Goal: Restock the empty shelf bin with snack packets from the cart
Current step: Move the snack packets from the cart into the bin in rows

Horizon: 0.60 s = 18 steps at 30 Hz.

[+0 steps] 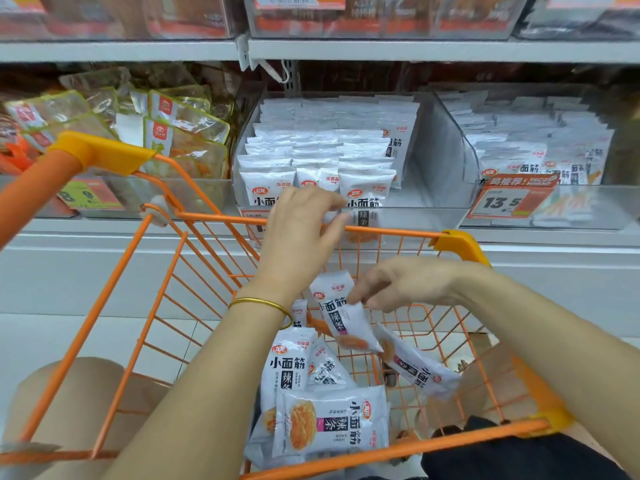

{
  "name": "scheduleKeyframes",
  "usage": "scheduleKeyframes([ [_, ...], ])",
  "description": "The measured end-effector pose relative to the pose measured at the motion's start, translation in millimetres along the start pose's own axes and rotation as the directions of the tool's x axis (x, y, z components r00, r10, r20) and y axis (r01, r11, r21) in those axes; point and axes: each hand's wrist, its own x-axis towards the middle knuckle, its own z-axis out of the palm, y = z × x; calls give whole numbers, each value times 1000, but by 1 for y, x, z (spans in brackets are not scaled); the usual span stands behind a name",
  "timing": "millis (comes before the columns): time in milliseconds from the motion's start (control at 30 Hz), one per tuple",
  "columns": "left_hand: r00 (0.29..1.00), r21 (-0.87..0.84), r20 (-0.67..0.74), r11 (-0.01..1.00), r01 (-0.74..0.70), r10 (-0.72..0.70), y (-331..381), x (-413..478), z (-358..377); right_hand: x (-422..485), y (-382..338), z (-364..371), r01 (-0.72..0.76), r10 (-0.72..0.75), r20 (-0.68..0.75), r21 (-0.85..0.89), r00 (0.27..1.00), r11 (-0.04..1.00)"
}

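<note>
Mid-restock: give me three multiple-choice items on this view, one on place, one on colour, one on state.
1. Bare space in the middle bin lies: A left side, B right side, C nowhere.
2. The cart frame is: A blue, B orange, C green.
3. The right hand: A pinches a packet, B hangs empty, C grips the cart.
Answers: 1 B, stocked packets fill only its left; 2 B, orange wire all round; 3 A, fingertips pinch its edge above the cart.
</note>
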Motion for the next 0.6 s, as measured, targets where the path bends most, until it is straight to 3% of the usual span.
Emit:
scheduleKeyframes([
  [100, 985, -123, 173, 992, 14, 8, 8, 1, -1, -34, 5, -19, 107, -110, 3, 198, 994, 974],
  [200, 948, -296, 315, 944, 147, -49, 17, 2, -1, -51, 11, -29, 206, -227, -19, 496, 974, 843],
  [300, 949, -356, 294, 909, 217, -111, 25, 8, 1, -52, 11, -27, 285, -278, -121, 669, 953, 686],
  [367, 967, -361, 213, 908, 212, -141, 33, 20, 1, -49, 8, -24, 344, -216, -270, 656, 938, 672],
  [500, 981, -247, 114, 952, 181, -157, 55, 53, 5, -55, -17, -28, 384, -180, -454, 409, 873, 828],
  [600, 977, -284, -14, 938, 200, -212, 60, 79, 11, -60, -29, -55, 393, -121, -648, 293, 752, 872],
])
